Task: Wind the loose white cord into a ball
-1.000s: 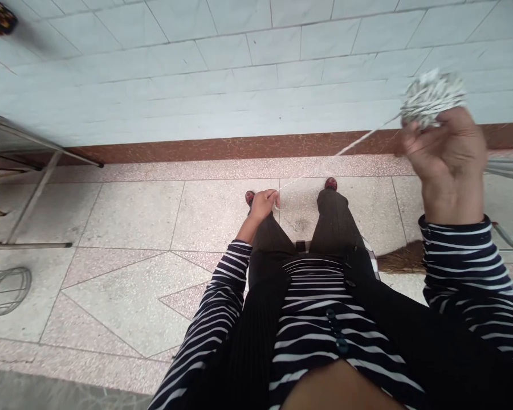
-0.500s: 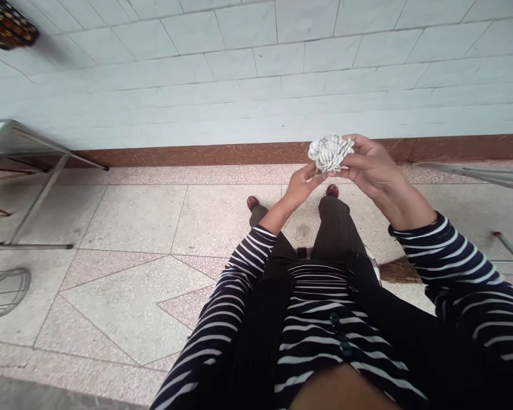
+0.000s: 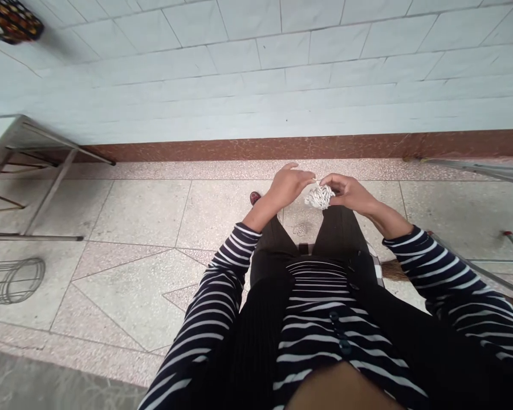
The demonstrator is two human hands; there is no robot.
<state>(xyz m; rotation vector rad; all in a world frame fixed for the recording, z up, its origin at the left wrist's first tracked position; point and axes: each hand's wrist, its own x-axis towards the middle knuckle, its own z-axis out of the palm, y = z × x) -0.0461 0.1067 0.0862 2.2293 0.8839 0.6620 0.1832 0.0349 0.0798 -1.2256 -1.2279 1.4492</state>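
Note:
A bundle of white cord (image 3: 318, 197) with dark flecks hangs in front of my legs, above the floor. My right hand (image 3: 351, 195) is closed on its right side, thumb and fingers gripping the coils. On the other side, my left hand (image 3: 287, 186) is raised, thumb and forefinger pinched together at the top of the bundle. A short strand of the cord seems to run from that pinch to the bundle. The other fingers of my left hand are stretched out, and the pinch itself is small and partly hidden.
A metal-legged table (image 3: 47, 182) stands at the left by the tiled wall (image 3: 239, 74). Below it lies a round wire frame (image 3: 23, 282). Metal legs (image 3: 474, 169) and broom bristles (image 3: 395, 270) are at the right. A patterned bag (image 3: 12, 23) hangs upper left.
Both hands and the cord bundle have come lower and nearer my body. My left hand has moved from beneath the bundle to its upper left, now pinching at a strand.

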